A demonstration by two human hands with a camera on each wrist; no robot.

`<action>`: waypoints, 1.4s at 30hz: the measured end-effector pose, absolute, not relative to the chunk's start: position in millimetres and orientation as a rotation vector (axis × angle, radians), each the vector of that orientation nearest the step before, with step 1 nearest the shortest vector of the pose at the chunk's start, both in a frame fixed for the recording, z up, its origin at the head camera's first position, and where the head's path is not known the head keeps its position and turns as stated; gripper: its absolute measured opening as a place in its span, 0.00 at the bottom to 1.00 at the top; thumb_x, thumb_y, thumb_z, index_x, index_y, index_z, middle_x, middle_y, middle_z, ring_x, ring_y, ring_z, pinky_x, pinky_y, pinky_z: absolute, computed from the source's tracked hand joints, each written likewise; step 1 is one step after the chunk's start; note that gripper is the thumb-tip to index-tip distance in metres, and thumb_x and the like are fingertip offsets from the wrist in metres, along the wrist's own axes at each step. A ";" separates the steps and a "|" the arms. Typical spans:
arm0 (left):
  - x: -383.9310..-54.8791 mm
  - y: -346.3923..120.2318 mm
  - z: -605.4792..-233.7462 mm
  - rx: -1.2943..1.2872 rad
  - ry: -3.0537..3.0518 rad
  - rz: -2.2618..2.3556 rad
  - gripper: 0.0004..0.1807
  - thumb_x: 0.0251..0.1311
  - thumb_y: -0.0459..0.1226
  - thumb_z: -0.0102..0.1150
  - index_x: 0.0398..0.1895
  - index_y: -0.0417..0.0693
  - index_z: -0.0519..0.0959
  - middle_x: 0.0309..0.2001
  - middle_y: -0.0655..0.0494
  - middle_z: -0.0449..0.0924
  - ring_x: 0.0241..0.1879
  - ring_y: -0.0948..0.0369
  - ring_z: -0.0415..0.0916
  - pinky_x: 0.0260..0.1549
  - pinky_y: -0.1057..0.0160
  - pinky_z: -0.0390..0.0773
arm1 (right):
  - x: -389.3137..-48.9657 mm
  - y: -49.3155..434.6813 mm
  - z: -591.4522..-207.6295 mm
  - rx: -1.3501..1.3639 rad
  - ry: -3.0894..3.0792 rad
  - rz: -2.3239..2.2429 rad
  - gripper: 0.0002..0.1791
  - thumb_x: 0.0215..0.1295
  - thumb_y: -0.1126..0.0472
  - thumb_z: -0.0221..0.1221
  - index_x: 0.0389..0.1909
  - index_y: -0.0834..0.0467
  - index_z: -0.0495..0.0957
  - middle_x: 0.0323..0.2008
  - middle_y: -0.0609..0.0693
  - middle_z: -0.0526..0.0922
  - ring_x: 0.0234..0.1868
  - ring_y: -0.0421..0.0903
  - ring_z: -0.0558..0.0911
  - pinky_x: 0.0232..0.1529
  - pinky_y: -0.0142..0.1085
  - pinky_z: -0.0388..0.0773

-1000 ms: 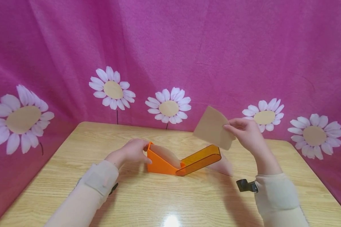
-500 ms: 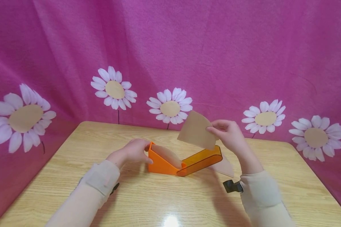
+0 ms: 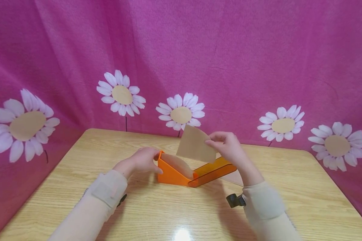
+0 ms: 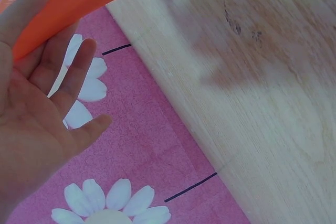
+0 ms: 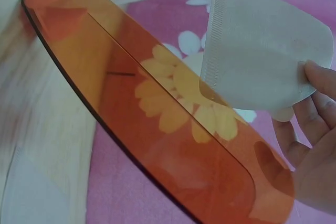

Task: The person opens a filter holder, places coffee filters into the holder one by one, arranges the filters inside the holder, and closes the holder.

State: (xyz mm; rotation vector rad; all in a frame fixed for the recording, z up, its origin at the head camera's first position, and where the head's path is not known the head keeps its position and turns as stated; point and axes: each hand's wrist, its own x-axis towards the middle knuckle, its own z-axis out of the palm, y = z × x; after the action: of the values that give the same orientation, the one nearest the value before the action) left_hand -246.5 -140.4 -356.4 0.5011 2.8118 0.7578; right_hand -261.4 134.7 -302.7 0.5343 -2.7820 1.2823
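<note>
An orange coffee filter holder [image 3: 170, 175] stands mid-table, its amber see-through lid [image 3: 220, 172] swung down to the right. Tan paper filters [image 3: 178, 164] sit inside it. My left hand [image 3: 138, 161] grips the holder's tall left end, thumb on the near side and fingers behind; the lower fingers spread free in the left wrist view. My right hand [image 3: 229, 149] pinches a coffee filter [image 3: 196, 144] by its curved edge, above the lid. The right wrist view shows the crimped seam on this filter [image 5: 257, 51].
Another pale filter [image 3: 233, 178] lies flat on the wooden table [image 3: 157, 214], partly hidden behind the lid and my right wrist. A magenta curtain [image 3: 229, 60] with printed daisies rises behind the table's far edge.
My right hand has carried the coffee filter left and slightly down, from right of the lid to above it, close to the holder. The left hand keeps its grip on the holder.
</note>
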 end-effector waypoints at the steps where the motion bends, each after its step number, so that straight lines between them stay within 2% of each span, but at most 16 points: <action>1: -246.5 -140.3 -356.5 0.492 2.809 0.761 0.20 0.43 0.39 0.73 0.42 0.48 0.80 0.39 0.58 0.82 0.41 0.59 0.75 0.53 0.55 0.72 | -261.4 133.0 -304.0 0.541 -2.785 1.272 0.10 0.61 0.61 0.60 0.38 0.63 0.82 0.38 0.57 0.85 0.42 0.49 0.79 0.43 0.38 0.75; 11: -246.9 -141.0 -356.2 0.439 2.790 0.769 0.18 0.44 0.39 0.72 0.41 0.51 0.80 0.40 0.58 0.82 0.42 0.59 0.74 0.54 0.54 0.71 | -261.5 119.8 -314.9 0.609 -2.806 1.239 0.09 0.61 0.60 0.60 0.37 0.62 0.83 0.39 0.56 0.85 0.42 0.49 0.78 0.40 0.35 0.73; 16: -246.3 -141.0 -356.5 0.407 2.784 0.768 0.18 0.44 0.39 0.72 0.41 0.51 0.80 0.41 0.57 0.81 0.43 0.59 0.74 0.55 0.54 0.71 | -262.1 113.4 -322.2 0.602 -2.840 1.221 0.09 0.61 0.59 0.61 0.37 0.61 0.83 0.41 0.55 0.84 0.45 0.50 0.78 0.45 0.39 0.73; 24: -247.0 -140.2 -356.9 0.448 2.799 0.756 0.18 0.44 0.40 0.73 0.41 0.50 0.80 0.40 0.57 0.82 0.43 0.58 0.75 0.54 0.54 0.71 | -262.8 104.8 -332.9 0.626 -2.846 1.212 0.07 0.60 0.60 0.61 0.35 0.59 0.83 0.37 0.53 0.85 0.42 0.48 0.78 0.44 0.39 0.72; 31: -247.6 -141.5 -356.0 0.461 2.798 0.759 0.18 0.44 0.40 0.72 0.41 0.49 0.80 0.40 0.57 0.82 0.43 0.58 0.75 0.54 0.54 0.71 | -262.1 98.4 -341.7 0.657 -2.844 1.207 0.06 0.60 0.61 0.61 0.34 0.59 0.83 0.34 0.53 0.85 0.40 0.47 0.79 0.49 0.47 0.73; 42: -248.9 -144.0 -358.1 0.563 2.850 0.689 0.17 0.42 0.41 0.72 0.38 0.49 0.81 0.39 0.56 0.84 0.43 0.58 0.78 0.50 0.55 0.73 | -260.6 90.2 -351.0 0.718 -2.847 1.176 0.06 0.58 0.62 0.62 0.32 0.60 0.84 0.32 0.52 0.85 0.38 0.47 0.80 0.49 0.46 0.75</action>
State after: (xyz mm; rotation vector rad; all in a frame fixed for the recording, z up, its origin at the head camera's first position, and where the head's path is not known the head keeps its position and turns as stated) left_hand -248.9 -144.0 -358.1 0.5632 2.8495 0.6894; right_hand -260.6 90.2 -351.0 0.7180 -2.8470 1.1758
